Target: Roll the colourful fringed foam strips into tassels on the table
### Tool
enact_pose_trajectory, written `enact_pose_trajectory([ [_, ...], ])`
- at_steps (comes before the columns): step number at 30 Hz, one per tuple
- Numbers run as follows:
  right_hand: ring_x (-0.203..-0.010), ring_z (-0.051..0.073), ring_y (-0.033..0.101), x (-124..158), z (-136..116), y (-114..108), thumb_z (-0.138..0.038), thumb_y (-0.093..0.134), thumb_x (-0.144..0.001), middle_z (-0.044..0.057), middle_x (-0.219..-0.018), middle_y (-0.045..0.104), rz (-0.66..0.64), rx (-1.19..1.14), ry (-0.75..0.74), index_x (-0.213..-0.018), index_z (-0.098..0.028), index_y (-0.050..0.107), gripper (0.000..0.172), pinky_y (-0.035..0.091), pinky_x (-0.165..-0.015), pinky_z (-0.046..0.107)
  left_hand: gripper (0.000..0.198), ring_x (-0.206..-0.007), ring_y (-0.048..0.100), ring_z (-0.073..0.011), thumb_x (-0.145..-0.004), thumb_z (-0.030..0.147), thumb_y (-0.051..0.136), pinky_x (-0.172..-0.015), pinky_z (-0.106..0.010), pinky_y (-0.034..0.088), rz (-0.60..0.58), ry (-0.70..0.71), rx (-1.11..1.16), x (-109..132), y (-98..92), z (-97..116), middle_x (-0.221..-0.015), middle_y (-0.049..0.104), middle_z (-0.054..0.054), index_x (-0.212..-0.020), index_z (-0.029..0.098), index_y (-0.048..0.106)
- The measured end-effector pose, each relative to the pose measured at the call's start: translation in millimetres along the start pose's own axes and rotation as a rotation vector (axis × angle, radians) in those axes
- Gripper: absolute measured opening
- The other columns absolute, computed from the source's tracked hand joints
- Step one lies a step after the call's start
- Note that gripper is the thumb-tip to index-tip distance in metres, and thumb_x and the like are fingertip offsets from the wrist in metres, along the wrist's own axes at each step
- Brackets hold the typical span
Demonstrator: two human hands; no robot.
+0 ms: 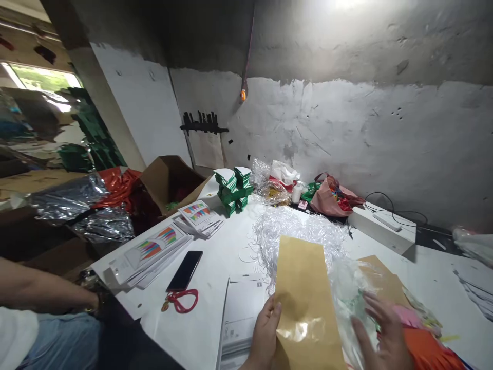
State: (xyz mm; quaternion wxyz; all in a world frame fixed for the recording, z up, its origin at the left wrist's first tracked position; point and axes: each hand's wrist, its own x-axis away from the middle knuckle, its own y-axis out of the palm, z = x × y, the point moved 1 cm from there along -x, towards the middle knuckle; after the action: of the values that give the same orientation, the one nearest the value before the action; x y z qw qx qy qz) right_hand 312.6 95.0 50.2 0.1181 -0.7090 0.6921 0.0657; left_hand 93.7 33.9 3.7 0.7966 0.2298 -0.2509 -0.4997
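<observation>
In the head view my left hand (265, 329) grips the lower left edge of a flat, tan kraft-paper piece (302, 288), possibly an envelope, with a shiny patch low on it. My right hand (385, 329) has thumb and fingers apart beside a crumpled clear plastic bag (346, 282); whether it touches the plastic I cannot tell. Another tan paper piece (381, 277) lies beyond that hand. Orange fabric or plastic (431, 349) is at lower right. Left of my left hand is a stack of white printed sheets (242, 313). A heap of white strings (300, 231) spreads behind the kraft piece.
A phone (185, 271) with a red strap and printed cards (154, 252) lie on the left. Green folded pieces (234, 190), a pink bag (331, 198) and a white box (381, 228) stand along the back. At far left is another person's arm (46, 288).
</observation>
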Motion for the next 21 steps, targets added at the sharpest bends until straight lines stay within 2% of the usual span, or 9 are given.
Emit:
enact_pose_trajectory([
  [2, -0.119, 0.036, 0.056, -2, 18, 20, -0.047, 0.081, -0.070, 0.013, -0.132, 0.058, 0.018, -0.034, 0.195, -0.123, -0.025, 0.057, 0.062, 0.052, -0.091, 0.046, 0.044, -0.111, 0.065, -0.0308, -0.077, 0.047, 0.072, -0.100, -0.045, 0.047, -0.009, 0.008, -0.016, 1, -1.4, 6, -0.117, 0.072, -0.012, -0.111, 0.019, 0.069],
  [4, -0.107, 0.035, 0.065, 6, 32, 36, -0.053, 0.080, -0.069, 0.014, -0.116, 0.068, -0.071, -0.215, 0.409, -0.132, -0.024, 0.050, 0.076, 0.055, -0.085, 0.046, 0.046, -0.110, 0.065, -0.0311, -0.077, 0.047, 0.072, -0.099, -0.045, 0.048, -0.051, -0.036, -0.003, 6, 1.9, 12, -0.117, 0.072, -0.012, -0.114, 0.019, 0.067],
  [6, -0.096, 0.034, 0.070, 15, 38, 43, -0.052, 0.082, -0.067, 0.013, -0.104, 0.073, -0.149, -0.375, 0.534, -0.139, -0.022, 0.040, 0.089, 0.056, -0.081, 0.046, 0.048, -0.107, 0.067, -0.0317, -0.077, 0.045, 0.073, -0.096, -0.046, 0.049, -0.120, -0.129, 0.012, 12, 7.3, 18, -0.113, 0.073, -0.013, -0.116, 0.018, 0.066],
  [11, -0.094, 0.033, 0.071, 19, 24, 38, -0.043, 0.085, -0.067, 0.012, -0.107, 0.074, -0.121, -0.463, 0.543, -0.148, -0.023, 0.024, 0.104, 0.057, -0.080, 0.045, 0.047, -0.099, 0.069, -0.0339, -0.076, 0.038, 0.076, -0.090, -0.046, 0.052, -0.275, -0.367, -0.045, 20, 11.3, 27, -0.103, 0.075, -0.017, -0.113, 0.010, 0.068],
  [16, -0.098, 0.032, 0.070, 19, 6, 34, -0.041, 0.083, -0.071, 0.013, -0.107, 0.073, -0.179, -0.560, 0.534, -0.151, -0.021, 0.018, 0.105, 0.055, -0.083, 0.044, 0.044, -0.094, 0.071, -0.0320, -0.079, 0.036, 0.073, -0.086, -0.044, 0.055, -0.232, -0.404, -0.075, 22, 5.0, 31, -0.103, 0.075, -0.016, -0.116, 0.012, 0.068],
  [21, -0.090, 0.029, 0.071, 23, -1, 34, -0.041, 0.084, -0.070, 0.009, -0.102, 0.074, -0.169, -0.586, 0.575, -0.151, -0.026, 0.021, 0.103, 0.056, -0.078, 0.041, 0.046, -0.099, 0.070, -0.0329, -0.075, 0.033, 0.078, -0.088, -0.043, 0.054, -0.310, -0.458, -0.088, 29, 4.3, 33, -0.102, 0.076, -0.016, -0.114, 0.012, 0.070],
])
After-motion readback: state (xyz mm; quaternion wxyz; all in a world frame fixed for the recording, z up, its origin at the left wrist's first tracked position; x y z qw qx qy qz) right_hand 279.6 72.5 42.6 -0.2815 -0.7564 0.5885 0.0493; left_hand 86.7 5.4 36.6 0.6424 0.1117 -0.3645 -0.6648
